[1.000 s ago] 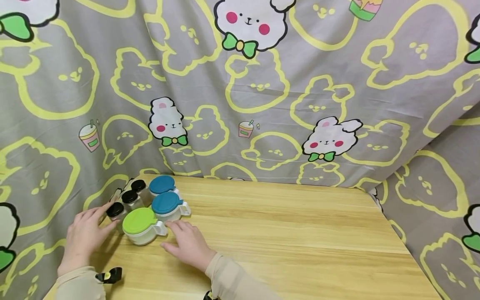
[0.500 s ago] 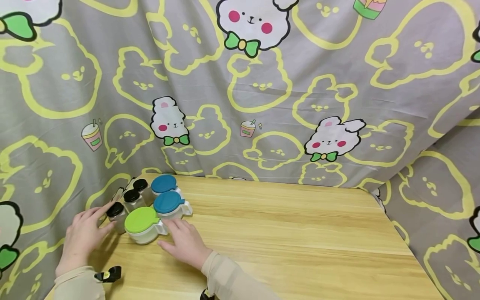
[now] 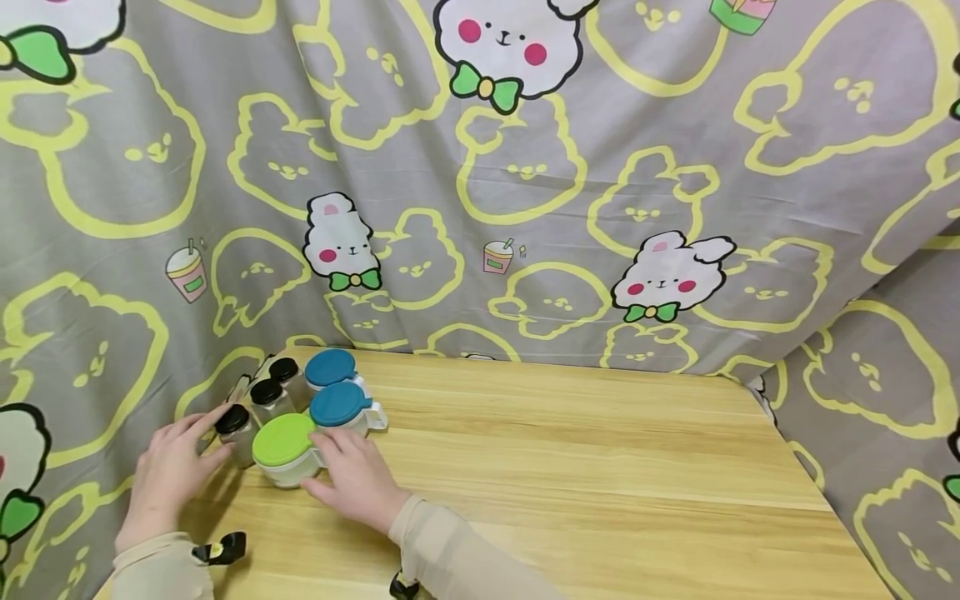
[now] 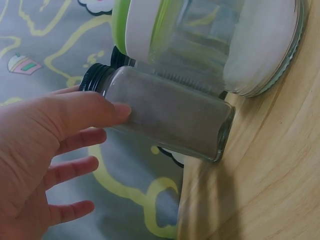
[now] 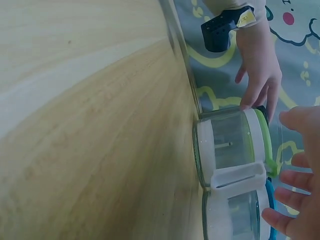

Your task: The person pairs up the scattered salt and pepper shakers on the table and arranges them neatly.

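Note:
My left hand (image 3: 168,471) pinches a black-capped glass spice jar (image 4: 167,112) between thumb and index finger; the other fingers stand free of it. The jar stands upright at the table's left side. Next to it is a round glass seasoning jar with a green lid (image 3: 283,439), a white handle (image 5: 239,177) and white contents. My right hand (image 3: 360,482) hovers by that handle, partly covering it in the head view. Its fingers are spread and hold nothing in the right wrist view. Behind are two seasoning jars with blue lids (image 3: 339,403).
Two more black-capped jars (image 3: 272,398) stand in a row behind the gripped one. A patterned grey cloth (image 3: 525,208) hangs at the table's back and sides. The wooden table (image 3: 585,467) stretches away to the right.
My right hand has moved left, closer to the green-lidded jar and its handle. The pinched spice jar has shifted slightly left, away from the green-lidded jar. The head view has turned slightly.

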Demonstrator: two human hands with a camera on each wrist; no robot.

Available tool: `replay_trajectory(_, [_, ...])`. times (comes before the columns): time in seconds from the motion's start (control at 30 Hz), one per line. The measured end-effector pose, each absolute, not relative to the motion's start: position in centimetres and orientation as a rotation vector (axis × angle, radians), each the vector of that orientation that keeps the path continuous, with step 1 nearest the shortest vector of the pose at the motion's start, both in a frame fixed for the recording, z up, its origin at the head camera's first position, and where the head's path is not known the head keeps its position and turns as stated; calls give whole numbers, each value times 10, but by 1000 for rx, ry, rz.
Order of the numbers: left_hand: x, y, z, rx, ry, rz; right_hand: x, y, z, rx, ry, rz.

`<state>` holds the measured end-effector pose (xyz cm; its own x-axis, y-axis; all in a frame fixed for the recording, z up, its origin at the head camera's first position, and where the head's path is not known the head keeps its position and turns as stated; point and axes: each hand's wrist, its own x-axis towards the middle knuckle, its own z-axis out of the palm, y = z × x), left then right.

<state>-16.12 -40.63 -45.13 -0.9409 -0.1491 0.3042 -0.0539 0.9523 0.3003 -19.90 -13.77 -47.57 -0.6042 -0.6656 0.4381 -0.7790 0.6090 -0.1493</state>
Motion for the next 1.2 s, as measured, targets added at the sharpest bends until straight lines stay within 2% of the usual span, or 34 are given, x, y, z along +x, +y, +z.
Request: replay_trajectory(1.2, [-174,-393,-460,279,-2699,-445,-195,-170,-475,954,-2639,209])
